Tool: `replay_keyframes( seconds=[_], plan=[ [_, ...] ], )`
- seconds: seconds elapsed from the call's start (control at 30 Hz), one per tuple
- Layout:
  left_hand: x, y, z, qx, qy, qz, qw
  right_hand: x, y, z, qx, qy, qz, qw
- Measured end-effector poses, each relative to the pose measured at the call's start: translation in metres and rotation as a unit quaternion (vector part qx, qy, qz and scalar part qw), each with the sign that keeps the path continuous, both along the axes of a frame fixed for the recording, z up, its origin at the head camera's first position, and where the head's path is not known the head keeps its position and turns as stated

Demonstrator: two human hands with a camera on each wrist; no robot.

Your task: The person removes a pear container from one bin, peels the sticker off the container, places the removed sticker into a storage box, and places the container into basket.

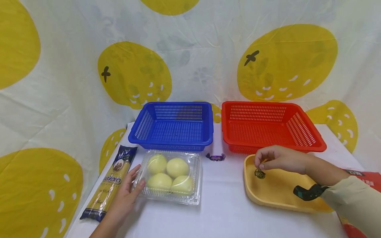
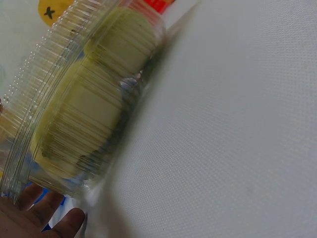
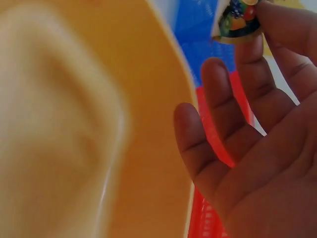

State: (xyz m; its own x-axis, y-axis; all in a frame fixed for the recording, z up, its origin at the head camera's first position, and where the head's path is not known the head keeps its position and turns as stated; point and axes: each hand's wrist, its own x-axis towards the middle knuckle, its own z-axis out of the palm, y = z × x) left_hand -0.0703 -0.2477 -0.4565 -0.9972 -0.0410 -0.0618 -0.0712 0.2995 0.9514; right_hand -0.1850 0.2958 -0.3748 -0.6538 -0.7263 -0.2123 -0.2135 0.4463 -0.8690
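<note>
My left hand (image 1: 128, 193) holds the left side of a clear plastic clamshell box (image 1: 194, 165) with several pale yellow-green round fruits (image 1: 177, 168) inside. Its thumb lies at the lid's edge; in the left wrist view some fingers (image 2: 47, 208) show by the end of the box. Over the left part of a yellow tray (image 1: 253, 196), my right hand (image 1: 281, 159) pinches a small gold-and-dark wrapped piece (image 1: 260, 173) between thumb and finger. A fruit picture shows on this piece (image 3: 238, 22) in the right wrist view, where the other fingers are extended. What it contains is hidden.
Behind stand a blue basket (image 1: 175, 143) and a red basket (image 1: 274, 105). A purple-wrapped candy (image 1: 216, 157) lies in front of the gap between them. To the left is a pasta packet (image 1: 110, 180); a red packet (image 1: 370, 178) lies at the right, partly behind my sleeve.
</note>
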Motion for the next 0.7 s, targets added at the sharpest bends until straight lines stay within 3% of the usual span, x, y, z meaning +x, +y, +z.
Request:
replay_keyframes(
  seconds=[0.3, 0.57, 0.7],
  plan=[
    [0.000, -0.001, -0.001, 0.005, -0.002, 0.000, 1.0000, -0.002, 0.029, -0.022, 0.053, -0.010, 0.022, 0.9983],
    [0.000, -0.001, 0.001, 0.006, -0.007, 0.000, 1.0000, 0.000, 0.036, -0.044, 0.084, -0.046, 0.011, 0.9954],
    [0.001, -0.001, 0.000, 0.006, -0.008, 0.000, 1.0000, 0.000, 0.036, -0.051, 0.090, -0.040, 0.014, 0.9950]
  ],
)
